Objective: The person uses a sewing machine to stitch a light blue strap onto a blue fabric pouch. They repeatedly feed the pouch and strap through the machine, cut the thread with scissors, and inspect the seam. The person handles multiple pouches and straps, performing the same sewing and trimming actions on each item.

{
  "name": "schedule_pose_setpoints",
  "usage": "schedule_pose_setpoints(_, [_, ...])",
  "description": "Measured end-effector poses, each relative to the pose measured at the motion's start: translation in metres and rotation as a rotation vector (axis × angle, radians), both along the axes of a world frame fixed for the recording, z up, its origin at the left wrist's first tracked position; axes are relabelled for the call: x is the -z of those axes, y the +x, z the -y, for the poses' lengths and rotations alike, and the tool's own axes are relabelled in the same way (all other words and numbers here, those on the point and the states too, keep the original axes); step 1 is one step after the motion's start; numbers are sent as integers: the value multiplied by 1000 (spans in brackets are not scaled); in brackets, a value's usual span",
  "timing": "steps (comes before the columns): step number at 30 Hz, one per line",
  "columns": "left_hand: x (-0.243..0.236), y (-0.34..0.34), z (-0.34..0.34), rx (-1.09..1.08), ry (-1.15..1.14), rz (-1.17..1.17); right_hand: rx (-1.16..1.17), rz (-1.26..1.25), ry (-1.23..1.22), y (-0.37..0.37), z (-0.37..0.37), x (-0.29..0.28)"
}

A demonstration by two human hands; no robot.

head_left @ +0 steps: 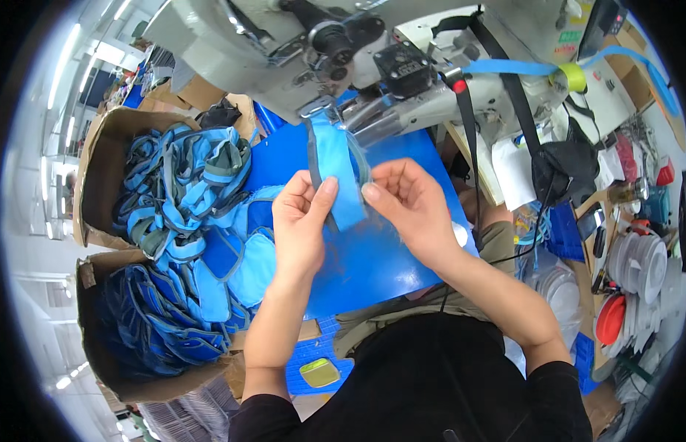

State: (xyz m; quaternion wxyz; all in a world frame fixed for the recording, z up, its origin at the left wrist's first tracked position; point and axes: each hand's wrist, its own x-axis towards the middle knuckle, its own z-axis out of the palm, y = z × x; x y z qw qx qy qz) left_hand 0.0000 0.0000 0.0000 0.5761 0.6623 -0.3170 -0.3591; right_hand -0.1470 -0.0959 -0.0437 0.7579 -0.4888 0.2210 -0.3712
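The blue strip [341, 173] lies between the two hands, above the blue worktop [387, 269], with its far end up against the metal foot [318, 108] of the sewing machine [243, 74]. Its long axis runs from the foot back toward the person, the near end slanting slightly to the right. The left hand [302, 214] is the nearer one: its thumb lies flat on the strip's face while the fingers curl behind the left edge, pinching it. The right hand [408, 206] is at the other edge, thumb and forefinger nearly together by a thin, curved band [360, 158]; whether they grip it, I cannot tell.

The strip is light blue, flat and soft-looking, with dark grey edging [312, 155] down its left side. Its near end is loose, cut fairly straight and hanging below the fingertips.
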Motion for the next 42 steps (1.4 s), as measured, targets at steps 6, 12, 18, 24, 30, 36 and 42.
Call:
schedule_pose_setpoints(6, [2, -36, -25, 84, -62, -808, -180, 17, 68, -35, -12, -4])
schedule_pose_setpoints(12, [14, -15, -14, -105, -239, 832, -133, 32, -49, -44, -7, -21])
schedule_pose_setpoints(18, [-12, 22, 43, 50, -404, 1553, -167, 104, 20, -34, -10, -38])
schedule_pose_setpoints(24, [-1, 14, 41, -119, -465, 1263, -53, 135, -162, -15, 2, -18])
schedule_pose_setpoints(30, [-3, 5, 39, -55, -494, 1376, 145, -56, -347, 11, 30, 4])
schedule_pose_setpoints(36, [-2, 10, 40, 56, -499, 1477, 168, -96, -379, 19, 24, 11])
schedule_pose_setpoints(42, [-5, 12, 43, 113, -475, 1497, 221, -100, -416, 19, 22, 11])
